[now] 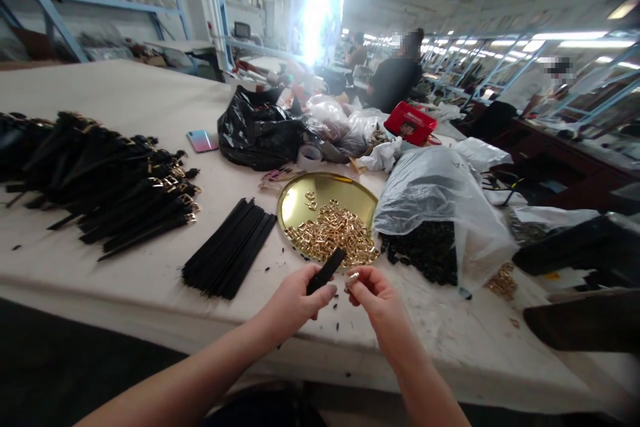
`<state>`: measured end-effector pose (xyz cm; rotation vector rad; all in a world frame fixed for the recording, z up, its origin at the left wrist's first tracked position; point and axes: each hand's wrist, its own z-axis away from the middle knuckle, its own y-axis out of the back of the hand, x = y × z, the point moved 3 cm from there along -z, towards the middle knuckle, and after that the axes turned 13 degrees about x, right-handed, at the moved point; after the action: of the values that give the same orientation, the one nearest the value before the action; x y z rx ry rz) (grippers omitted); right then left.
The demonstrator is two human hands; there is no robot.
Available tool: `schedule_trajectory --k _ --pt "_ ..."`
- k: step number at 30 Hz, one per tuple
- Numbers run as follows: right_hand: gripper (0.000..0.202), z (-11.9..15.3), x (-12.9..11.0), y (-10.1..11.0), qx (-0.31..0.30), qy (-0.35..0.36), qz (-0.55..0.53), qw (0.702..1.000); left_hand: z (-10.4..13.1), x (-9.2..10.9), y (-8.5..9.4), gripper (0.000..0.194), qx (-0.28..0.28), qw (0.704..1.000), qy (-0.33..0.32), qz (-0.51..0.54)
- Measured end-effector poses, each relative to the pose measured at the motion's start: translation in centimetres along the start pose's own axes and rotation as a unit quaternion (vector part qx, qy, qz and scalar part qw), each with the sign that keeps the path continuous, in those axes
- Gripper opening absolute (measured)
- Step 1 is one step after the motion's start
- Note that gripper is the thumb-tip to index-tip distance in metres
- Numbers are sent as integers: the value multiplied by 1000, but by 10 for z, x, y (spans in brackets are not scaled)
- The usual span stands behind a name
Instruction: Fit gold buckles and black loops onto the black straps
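My left hand (299, 297) is closed around a short black strap (329, 267), whose free end points up and to the right over the front rim of the tray. Just to its right, my right hand (377, 295) pinches a small shiny metal buckle (353, 277) between thumb and fingertips. Strap and buckle are close but apart. Behind both hands lies a round gold tray (295, 197) with a heap of gold buckles (336, 230) on it. A flat stack of black straps (229, 248) rests left of the tray.
Black straps with buckles attached (115, 183) are piled at the left. A phone (203, 141), a black plastic bag (257, 130) and a red package (410, 123) lie farther back. Right of the tray, clear plastic (430, 190) covers black pieces. People work in the background.
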<state>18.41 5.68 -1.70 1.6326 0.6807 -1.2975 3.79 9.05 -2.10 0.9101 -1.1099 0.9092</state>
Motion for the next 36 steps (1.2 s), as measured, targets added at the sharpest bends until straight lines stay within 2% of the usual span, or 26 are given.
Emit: schedule_trajectory --k 2,3,6,11,13,16,18,20,22,25,27,30,32,36 --pt "13 22 1 -2 -5 -74 -112 991 6 3 -8 23 -26 1000 -4 -15" --pt "12 30 2 -3 -3 -91 -134 987 11 4 -12 21 -36 999 -9 -28" --pt "13 47 7 -3 6 -111 -145 983 26 4 -18 16 -43 995 -45 -81" --pt "8 58 13 -1 4 -126 -161 979 44 4 -21 14 -32 983 -97 -151" --pt "8 63 13 -1 -19 -149 -178 973 44 4 -20 16 -23 982 -101 -161" --pt "19 72 15 2 -79 -196 -207 955 40 5 -17 15 -16 981 -93 -168" --pt "21 77 17 5 -127 -225 -226 939 37 3 -15 14 -24 984 -69 -163" --pt "18 80 18 11 -145 -228 -238 933 36 0 -14 13 -45 988 -29 -146" --pt "18 79 17 17 -109 -183 -215 953 35 -3 -15 12 -69 990 15 -120" --pt "19 75 15 21 -18 -74 -141 987 36 -6 -19 12 -109 988 73 -77" --pt "16 74 16 18 -11 -56 -119 991 35 -7 -21 11 -133 985 96 -62" --pt "15 71 22 12 -11 -95 -150 984 33 -7 -22 14 -153 983 82 -60" --pt "18 67 28 13 35 -137 -200 970 33 -8 -19 22 -150 985 63 -64" --pt "24 64 38 15 133 -231 -307 914 35 -8 -14 28 -159 979 48 -115"
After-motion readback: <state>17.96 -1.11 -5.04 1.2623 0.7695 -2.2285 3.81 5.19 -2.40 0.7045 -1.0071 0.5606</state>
